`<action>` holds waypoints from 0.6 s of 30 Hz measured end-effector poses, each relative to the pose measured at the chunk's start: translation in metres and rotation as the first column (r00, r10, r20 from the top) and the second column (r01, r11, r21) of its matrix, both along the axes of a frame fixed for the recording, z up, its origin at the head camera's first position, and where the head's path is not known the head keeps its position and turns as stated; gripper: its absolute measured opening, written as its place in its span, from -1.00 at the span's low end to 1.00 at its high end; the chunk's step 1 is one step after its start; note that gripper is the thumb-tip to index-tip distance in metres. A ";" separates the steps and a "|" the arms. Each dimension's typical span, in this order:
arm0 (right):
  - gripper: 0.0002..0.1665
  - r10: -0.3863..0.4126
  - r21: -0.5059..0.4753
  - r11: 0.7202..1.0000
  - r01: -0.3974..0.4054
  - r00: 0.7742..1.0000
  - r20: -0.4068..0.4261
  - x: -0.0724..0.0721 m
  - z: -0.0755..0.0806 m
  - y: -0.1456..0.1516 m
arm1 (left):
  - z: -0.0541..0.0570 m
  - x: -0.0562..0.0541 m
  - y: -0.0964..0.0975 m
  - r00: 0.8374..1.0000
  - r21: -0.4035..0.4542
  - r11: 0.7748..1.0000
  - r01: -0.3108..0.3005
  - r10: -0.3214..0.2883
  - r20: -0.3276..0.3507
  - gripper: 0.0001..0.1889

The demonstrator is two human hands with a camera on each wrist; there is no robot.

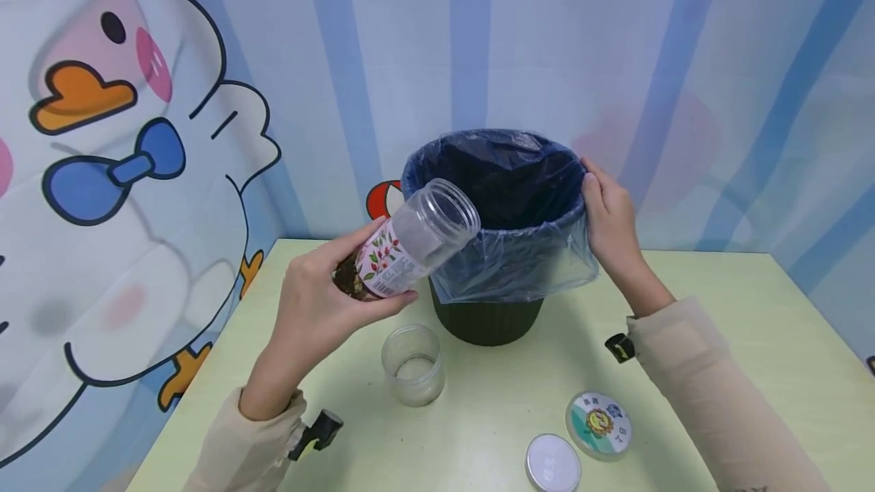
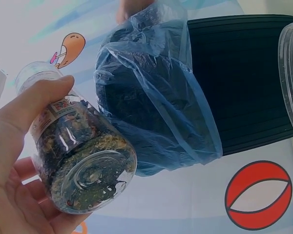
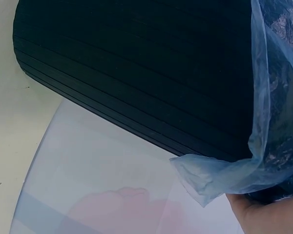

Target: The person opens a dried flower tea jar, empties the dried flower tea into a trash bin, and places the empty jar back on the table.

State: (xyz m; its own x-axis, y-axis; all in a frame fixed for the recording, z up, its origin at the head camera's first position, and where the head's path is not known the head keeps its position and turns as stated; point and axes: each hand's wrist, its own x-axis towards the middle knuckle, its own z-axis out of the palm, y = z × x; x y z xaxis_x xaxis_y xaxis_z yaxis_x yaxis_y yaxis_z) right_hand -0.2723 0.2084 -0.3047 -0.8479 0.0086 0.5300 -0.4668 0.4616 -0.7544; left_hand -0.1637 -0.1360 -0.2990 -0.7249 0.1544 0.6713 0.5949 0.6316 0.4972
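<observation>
My left hand grips a clear plastic jar with a floral label, fingers and thumb wrapped around its lower half. The jar leans toward the bin, its open mouth in front of the near left rim. In the left wrist view, dark and tan dried bits fill the jar's lower part. A black ribbed trash can stands on the table, lined with a translucent blue bag folded over its rim. My right hand holds the can's right rim through the bag, thumb outside; its other fingers are mostly hidden.
An uncapped clear jar stands in front of the can, near my left wrist. Toward the front right lie a white lid and a round lid with a sunflower picture. A printed cartoon backdrop hangs behind the table.
</observation>
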 end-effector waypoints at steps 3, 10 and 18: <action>-0.41 0.000 0.000 1.000 0.000 1.000 -0.007 -0.001 0.000 0.000 | 0.003 -0.002 0.001 1.000 -0.004 1.000 0.003 -0.003 0.005 -0.13; -0.40 0.003 -0.003 1.000 -0.003 1.000 -0.006 -0.002 0.000 0.001 | 0.009 -0.006 0.002 0.999 0.016 0.999 0.033 -0.033 0.041 -0.15; -0.41 -0.006 -0.019 1.000 0.006 1.000 0.005 -0.001 -0.001 0.000 | 0.015 -0.012 0.002 1.000 0.001 1.000 0.025 -0.025 0.019 -0.20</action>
